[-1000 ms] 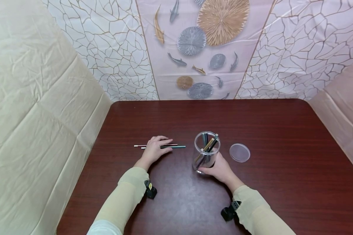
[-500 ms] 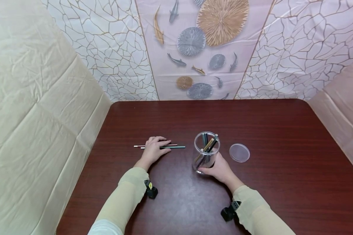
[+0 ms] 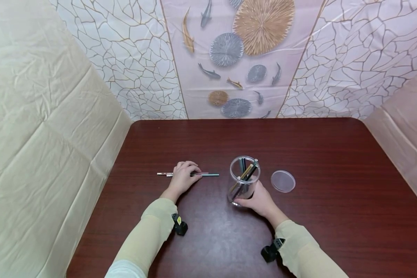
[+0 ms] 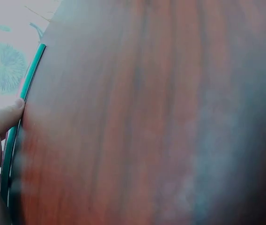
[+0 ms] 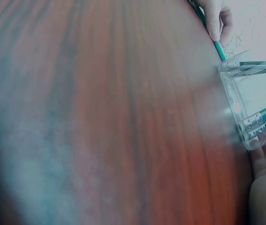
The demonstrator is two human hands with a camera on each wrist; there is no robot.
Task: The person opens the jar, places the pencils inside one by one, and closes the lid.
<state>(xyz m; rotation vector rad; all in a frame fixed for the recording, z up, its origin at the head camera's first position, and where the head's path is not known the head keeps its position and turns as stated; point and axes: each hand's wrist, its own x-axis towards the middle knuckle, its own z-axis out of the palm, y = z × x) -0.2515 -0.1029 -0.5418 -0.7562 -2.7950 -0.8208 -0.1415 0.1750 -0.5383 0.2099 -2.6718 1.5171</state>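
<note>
My left hand [image 3: 183, 177] pinches two pencils lying side by side on the table, a green pencil [image 3: 211, 175] and a reddish one, with their eraser ends sticking out to the left. In the left wrist view the thumb presses along the green pencil [image 4: 33, 75]; the fingers are mostly hidden there. My right hand [image 3: 260, 200] grips a clear plastic jar [image 3: 232, 187] low down, its thumb at the front near the base. Several dark pencils and a yellow one lean inside the jar; the right wrist view shows metal-banded eraser ends [image 5: 252, 126] at the bottom.
A round clear lid [image 3: 283, 181] lies flat on the dark red-brown table [image 3: 333, 162], right of the jar. Patterned cloth [image 3: 236, 77] hangs behind the table's far edge, with pale cloth at both sides.
My left fingers have curled in closer round the two pencils, and the reddish one has shifted slightly toward the green one. My right hand and the jar have stayed put.
</note>
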